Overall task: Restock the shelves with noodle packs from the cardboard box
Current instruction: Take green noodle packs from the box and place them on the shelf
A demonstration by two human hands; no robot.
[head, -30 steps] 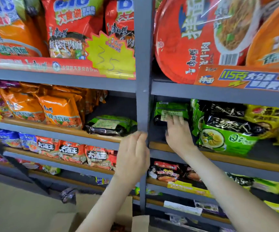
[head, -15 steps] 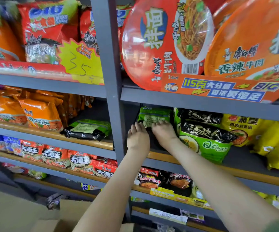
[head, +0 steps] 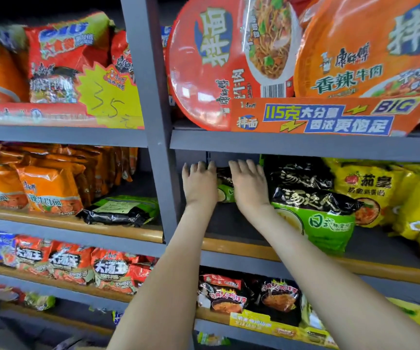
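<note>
Both my hands reach into the middle shelf (head: 239, 245) just right of the grey upright post (head: 158, 147). My left hand (head: 199, 183) and my right hand (head: 249, 184) lie side by side with straight fingers against a green and black noodle pack (head: 225, 186) standing at the back of the shelf. Only a narrow strip of that pack shows between the hands. A row of the same green and black packs (head: 312, 205) stands right beside my right hand. The cardboard box is hardly in view at the bottom edge.
Another green and black pack (head: 123, 210) lies flat on the left bay's shelf beside orange packs (head: 47, 190). Yellow packs (head: 385, 195) fill the right. Large red (head: 219, 61) and orange bowl noodles stand on the shelf above. Red packs (head: 110, 271) and dark packs (head: 249, 296) are below.
My left hand has come off the post and joined my right hand on the pack. Both hands have pushed the pack deeper into the shelf, and the view has moved closer and to the right.
</note>
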